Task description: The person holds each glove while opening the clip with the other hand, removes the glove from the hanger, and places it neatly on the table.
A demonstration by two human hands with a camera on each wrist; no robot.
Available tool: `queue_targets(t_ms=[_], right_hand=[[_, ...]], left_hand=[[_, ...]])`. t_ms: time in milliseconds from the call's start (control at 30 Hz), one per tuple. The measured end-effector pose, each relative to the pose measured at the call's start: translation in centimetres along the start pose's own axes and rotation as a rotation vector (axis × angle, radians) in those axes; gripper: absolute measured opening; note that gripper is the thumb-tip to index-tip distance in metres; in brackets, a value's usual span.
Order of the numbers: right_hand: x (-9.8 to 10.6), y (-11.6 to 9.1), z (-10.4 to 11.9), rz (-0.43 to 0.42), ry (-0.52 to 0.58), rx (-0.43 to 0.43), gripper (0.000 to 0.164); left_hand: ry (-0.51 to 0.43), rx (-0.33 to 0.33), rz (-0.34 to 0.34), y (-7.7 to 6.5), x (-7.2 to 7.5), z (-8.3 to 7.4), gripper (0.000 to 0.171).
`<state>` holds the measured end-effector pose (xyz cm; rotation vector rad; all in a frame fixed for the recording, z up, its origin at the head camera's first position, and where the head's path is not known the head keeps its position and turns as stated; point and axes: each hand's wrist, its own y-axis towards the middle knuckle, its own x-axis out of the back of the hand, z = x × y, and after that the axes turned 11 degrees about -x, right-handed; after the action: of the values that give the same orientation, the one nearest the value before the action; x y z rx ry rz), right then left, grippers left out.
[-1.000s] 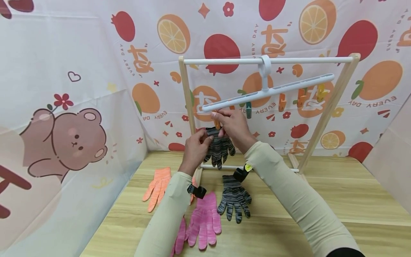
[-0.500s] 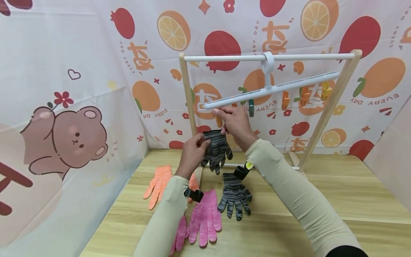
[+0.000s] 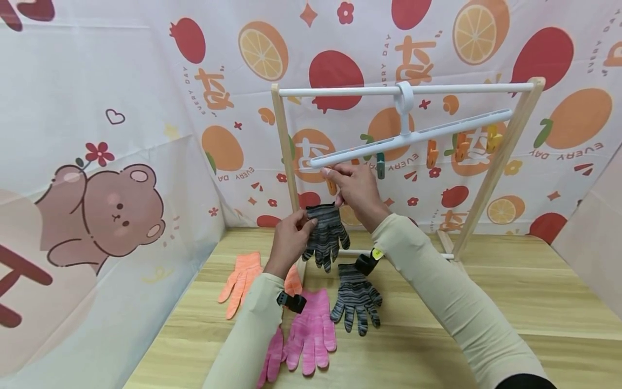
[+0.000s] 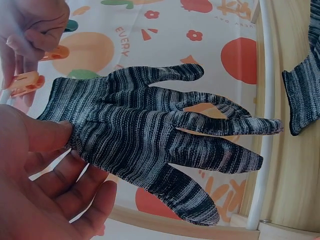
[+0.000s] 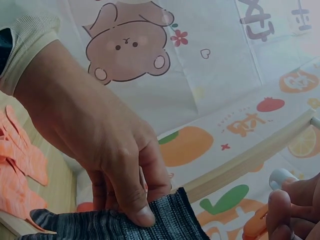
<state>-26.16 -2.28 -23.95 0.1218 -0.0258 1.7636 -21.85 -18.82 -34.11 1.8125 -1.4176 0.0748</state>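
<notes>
Left hand [image 3: 291, 237] pinches a grey-and-black striped knit glove [image 3: 326, 232] at its cuff, thumb in front. The glove dangles fingers down, below the left end of a white clip hanger [image 3: 369, 149]. At that end, the right hand [image 3: 357, 192] has its fingertips on the hanger, beside an orange clothespin [image 4: 25, 82]. In the right wrist view the fingers lie against the white hanger end [image 5: 281, 178], with the orange clothespin [image 5: 256, 223] just below. A gap separates the glove's cuff from this clothespin. Part of the right-hand grip is hidden.
The hanger hooks over a rack's white bar [image 3: 340, 92]. Green [image 3: 380, 166], orange and yellow clothespins hang along it. On the wooden table [image 3: 413, 346] lie a second striped glove [image 3: 357, 297], pink gloves [image 3: 311, 329] and orange gloves [image 3: 241, 281]. Patterned cloth stands behind.
The left hand has lowered the striped glove slightly, down and to the left, away from the clothespin. The right hand stays at the hanger's left end.
</notes>
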Motion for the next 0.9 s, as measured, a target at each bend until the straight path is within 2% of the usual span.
queue_targets(t_ms=[233, 567, 900], right_hand=[[-0.17, -0.02, -0.25, -0.002, -0.034, -0.009, 0.045], [-0.20, 0.14, -0.27, 0.008, -0.019, 0.000, 0.051], [-0.14, 0.09, -0.31, 0.012, -0.030, 0.003, 0.053]], left_hand=[[0.004, 0.001, 0.002, -0.23, -0.13, 0.13, 0.021], [-0.023, -0.002, -0.001, -0.20, -0.29, 0.19, 0.019], [-0.005, -0.014, -0.009, -0.19, -0.45, -0.08, 0.019]])
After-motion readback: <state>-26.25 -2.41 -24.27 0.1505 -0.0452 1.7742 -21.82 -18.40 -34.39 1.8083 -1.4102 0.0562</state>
